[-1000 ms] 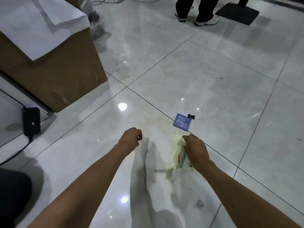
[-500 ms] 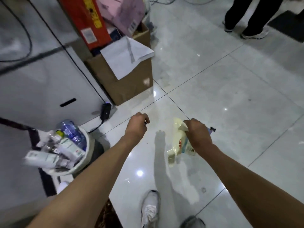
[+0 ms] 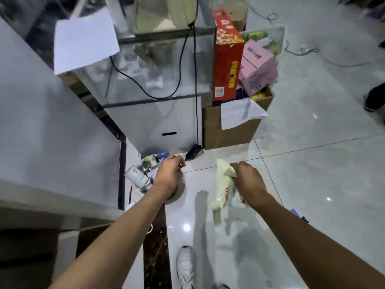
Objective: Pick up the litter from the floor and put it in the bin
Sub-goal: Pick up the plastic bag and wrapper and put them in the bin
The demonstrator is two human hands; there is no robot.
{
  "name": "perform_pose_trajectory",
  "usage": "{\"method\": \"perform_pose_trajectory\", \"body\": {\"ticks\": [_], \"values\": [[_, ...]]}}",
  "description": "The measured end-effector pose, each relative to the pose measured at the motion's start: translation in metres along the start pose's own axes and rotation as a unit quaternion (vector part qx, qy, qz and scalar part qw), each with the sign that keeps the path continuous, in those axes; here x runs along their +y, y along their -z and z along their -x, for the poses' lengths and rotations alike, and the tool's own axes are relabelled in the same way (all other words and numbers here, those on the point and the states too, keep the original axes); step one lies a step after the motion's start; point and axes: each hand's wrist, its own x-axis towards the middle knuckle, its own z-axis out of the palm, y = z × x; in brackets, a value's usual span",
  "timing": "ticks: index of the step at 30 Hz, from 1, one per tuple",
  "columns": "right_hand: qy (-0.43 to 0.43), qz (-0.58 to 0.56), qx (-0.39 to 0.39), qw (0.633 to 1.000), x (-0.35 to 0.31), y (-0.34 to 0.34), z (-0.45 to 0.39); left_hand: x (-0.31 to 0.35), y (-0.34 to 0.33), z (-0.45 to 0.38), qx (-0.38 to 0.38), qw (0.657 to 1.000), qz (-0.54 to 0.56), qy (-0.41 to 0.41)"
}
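Bin [image 3: 139, 189] under left hand [image 3: 168, 176], wrapper [image 3: 223, 184] in right hand [image 3: 250, 182], cardboard box [image 3: 229, 130] on floor [image 3: 312, 163] beyond, cabinet [image 3: 152, 122] to its left

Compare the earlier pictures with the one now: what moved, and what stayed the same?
The left hand, pinching a small dark scrap, has come over the full bin. The view has swung from open floor toward the bin. Unchanged: the right hand keeps its grip on the pale wrapper; nothing dropped yet.
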Motion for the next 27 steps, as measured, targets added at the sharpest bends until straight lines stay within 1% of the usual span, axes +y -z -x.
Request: {"method": "perform_pose_trajectory", "body": {"ticks": [7,15,18,22,27], "values": [[0.057,0.027,-0.04,0.997,-0.101,0.008,-0.031,-0.059,0.064,0.012,0.058,0.995,-0.01,0.085],[0.118,0.039,-0.081,0.989,-0.22,-0.031,-0.09,-0.171,0.106,-0.008,0.089,0.984,0.036,0.15],[0.123,0.057,-0.095,0.986,-0.246,-0.047,-0.119,-0.213,0.115,-0.026,0.076,0.983,0.053,0.161],[0.118,0.066,-0.117,0.984,-0.268,-0.065,-0.15,-0.246,0.116,-0.044,0.054,0.975,0.048,0.21],[0.127,0.065,-0.093,0.985,-0.287,-0.08,-0.187,-0.273,0.104,-0.073,0.028,0.97,0.058,0.235]]}}
